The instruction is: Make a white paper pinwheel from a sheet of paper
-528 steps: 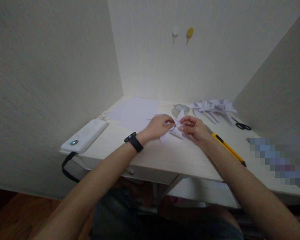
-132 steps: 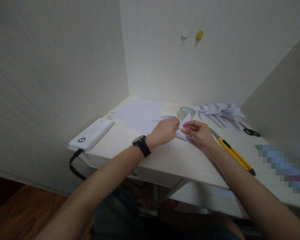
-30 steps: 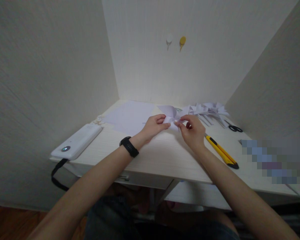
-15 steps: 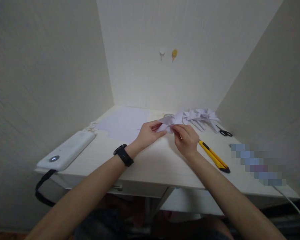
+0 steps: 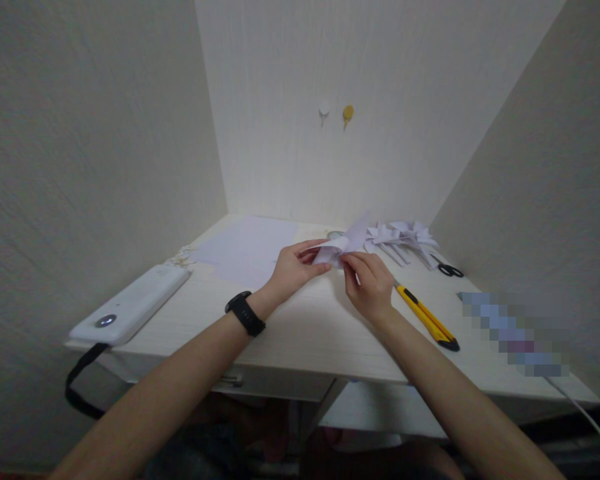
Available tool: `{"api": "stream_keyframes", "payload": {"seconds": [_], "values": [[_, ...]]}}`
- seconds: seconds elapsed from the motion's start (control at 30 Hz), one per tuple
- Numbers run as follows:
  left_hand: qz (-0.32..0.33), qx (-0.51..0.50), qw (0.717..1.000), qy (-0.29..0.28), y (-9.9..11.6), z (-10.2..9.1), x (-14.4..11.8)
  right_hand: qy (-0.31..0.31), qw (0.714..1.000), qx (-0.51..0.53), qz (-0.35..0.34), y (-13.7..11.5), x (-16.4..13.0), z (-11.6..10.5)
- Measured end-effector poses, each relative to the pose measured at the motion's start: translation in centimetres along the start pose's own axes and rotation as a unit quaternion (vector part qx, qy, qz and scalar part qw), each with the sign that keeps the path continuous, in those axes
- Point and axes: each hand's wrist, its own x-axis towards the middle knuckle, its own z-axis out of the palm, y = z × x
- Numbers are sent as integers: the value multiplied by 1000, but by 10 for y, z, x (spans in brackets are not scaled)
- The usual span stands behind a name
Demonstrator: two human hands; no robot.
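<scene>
Above the middle of the desk, both hands grip a white paper pinwheel (image 5: 336,248) with curled blades. My left hand (image 5: 296,268) holds its left side between thumb and fingers; a black watch is on that wrist. My right hand (image 5: 371,281) pinches its lower right part, close to the centre, and the fingertips partly hide the paper there. Behind and to the right lie several folded white paper pinwheels (image 5: 403,239) with paper sticks. A yellow utility knife (image 5: 426,315) rests just right of my right hand.
Flat white paper sheets (image 5: 247,245) lie at the back left. A white device (image 5: 130,307) with a black strap sits at the left edge. Black-handled scissors (image 5: 450,270) and a blurred-out item (image 5: 510,333) with a cable are on the right. A roll of tape (image 5: 336,235) is partly hidden behind the pinwheel.
The paper between my hands has tilted a little, one blade now standing up toward the right. Both hands keep their hold almost in place; the view has shifted slightly.
</scene>
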Motion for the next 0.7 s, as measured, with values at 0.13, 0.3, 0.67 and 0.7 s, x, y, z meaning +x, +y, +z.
{"api": "stream_keyframes", "payload": {"seconds": [0.13, 0.3, 0.67, 0.7], "values": [[-4, -2, 1000, -12, 3, 0, -1, -14, 1000, 4, 19, 0, -1, 0], [-10, -20, 1000, -11, 3, 0, -1, -20, 999, -3, 28, -1, 0, 0], [-8, 14, 1000, 1, -4, -1, 0, -10, 999, 18, 27, -2, 3, 1], [-7, 18, 1000, 1, -4, -1, 0, -12, 999, 18, 31, -2, 3, 1]]}}
